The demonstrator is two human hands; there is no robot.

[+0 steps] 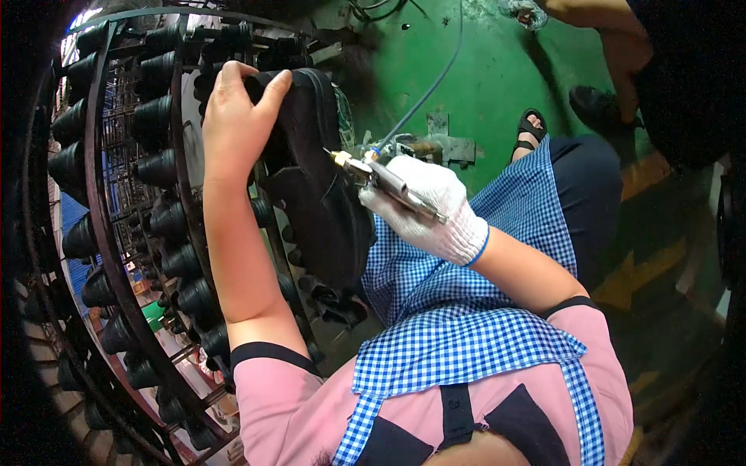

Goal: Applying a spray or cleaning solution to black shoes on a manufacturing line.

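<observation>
A black shoe (315,210) stands at the centre, its toe and heel hard to tell apart in the dark. My bare left hand (239,116) is closed on its far end, thumb and fingers gripping the upper edge. In a white knitted glove, my right hand (427,206) wraps round a small metal spray gun (392,185) with a brass nozzle. The nozzle's thin tip points left, at or very near the shoe's side; contact cannot be told. A thin grey hose (431,89) runs up from the gun.
On my left, a tall metal rack (97,132) carries several rows of black shoes (159,120). A blue checked apron (443,346) covers my lap. At the far right are another person's arm (602,15) and dark shoe (594,105). The floor (489,85) is green.
</observation>
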